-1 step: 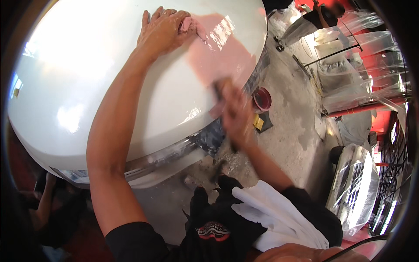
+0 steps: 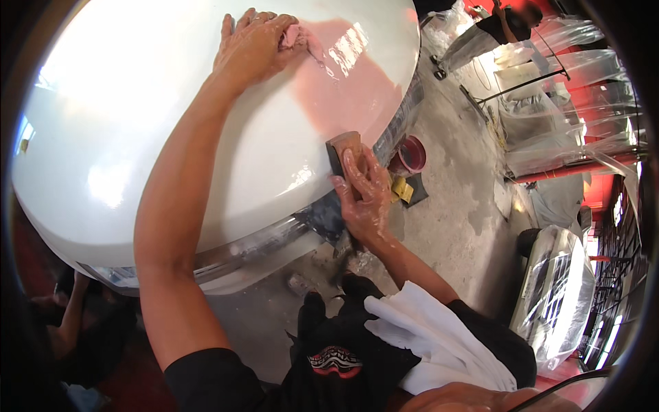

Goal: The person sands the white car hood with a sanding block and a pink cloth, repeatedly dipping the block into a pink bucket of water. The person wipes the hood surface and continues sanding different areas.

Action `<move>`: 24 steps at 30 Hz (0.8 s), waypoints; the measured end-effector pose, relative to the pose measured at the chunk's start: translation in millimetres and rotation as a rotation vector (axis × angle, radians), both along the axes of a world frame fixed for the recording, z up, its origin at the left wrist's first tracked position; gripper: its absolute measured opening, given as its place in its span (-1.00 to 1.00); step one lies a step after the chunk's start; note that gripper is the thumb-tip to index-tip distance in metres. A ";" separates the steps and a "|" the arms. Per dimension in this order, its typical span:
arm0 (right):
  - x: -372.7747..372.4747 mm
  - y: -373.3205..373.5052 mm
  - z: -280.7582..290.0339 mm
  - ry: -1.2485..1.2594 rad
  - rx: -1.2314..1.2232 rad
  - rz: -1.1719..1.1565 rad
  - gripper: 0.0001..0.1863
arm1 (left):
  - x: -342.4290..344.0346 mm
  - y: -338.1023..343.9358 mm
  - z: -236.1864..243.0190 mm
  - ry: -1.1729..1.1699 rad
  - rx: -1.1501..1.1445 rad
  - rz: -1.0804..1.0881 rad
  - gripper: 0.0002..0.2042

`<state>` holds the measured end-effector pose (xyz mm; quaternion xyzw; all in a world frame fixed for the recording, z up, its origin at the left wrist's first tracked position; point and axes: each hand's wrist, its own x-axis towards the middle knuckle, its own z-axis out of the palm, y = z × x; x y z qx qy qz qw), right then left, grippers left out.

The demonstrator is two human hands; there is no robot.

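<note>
A glossy white car panel (image 2: 171,151) curves in front of me, with a wet pink patch (image 2: 343,96) on its right part. At the patch's upper left edge, my left hand (image 2: 254,44) presses a crumpled pink cloth (image 2: 294,39) against the panel. Lower down, near the panel's right edge, my right hand (image 2: 364,189) grips a sanding block (image 2: 347,151), brown on top with a dark side. The block lies at the lower end of the pink patch; its underside is hidden.
On the concrete floor (image 2: 460,185) stand a dark red bucket (image 2: 412,155) and a yellow piece (image 2: 401,189) beside it. A white cloth (image 2: 439,336) hangs over my right shoulder. Another person (image 2: 491,31) is at the upper right; a plastic-covered car (image 2: 557,295) stands at right.
My right hand and the sanding block have shifted slightly toward me and left; the motion blur is gone. My left hand stays on the cloth in nearly the same place.
</note>
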<state>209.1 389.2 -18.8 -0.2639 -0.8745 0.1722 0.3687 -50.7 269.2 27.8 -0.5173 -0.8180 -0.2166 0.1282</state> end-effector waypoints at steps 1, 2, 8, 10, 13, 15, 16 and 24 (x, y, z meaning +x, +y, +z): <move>0.3 -3.5 -2.6 0.014 -0.013 -0.010 -0.69 | 0.8 -2.7 -2.1 0.003 0.015 0.002 -0.52; 4.0 -1.7 -0.1 0.034 -0.008 -0.030 -0.68 | 2.2 0.0 -0.6 0.011 0.048 -0.007 -0.52; 30.4 -92.2 -15.1 0.115 0.077 0.215 -0.59 | -8.3 -2.9 -6.9 0.040 0.073 0.001 -0.57; 40.6 -101.7 -28.5 0.067 0.317 0.114 -0.56 | -4.1 -3.6 -14.0 0.034 0.086 -0.013 -0.59; 15.9 3.8 13.1 0.010 -0.025 -0.091 -0.52 | 4.6 12.0 -2.2 -0.018 0.124 -0.072 -0.62; -2.1 19.7 24.8 -0.080 -0.176 -0.144 -0.54 | -2.2 6.8 3.7 -0.092 0.123 -0.120 -0.66; 8.6 -6.4 10.5 0.005 -0.069 -0.016 -0.60 | -7.1 3.7 -1.0 -0.075 0.149 -0.127 -0.68; -1.8 80.1 26.0 -0.110 0.149 -0.136 -0.59 | -10.2 26.9 9.1 -0.091 0.404 -0.092 -0.75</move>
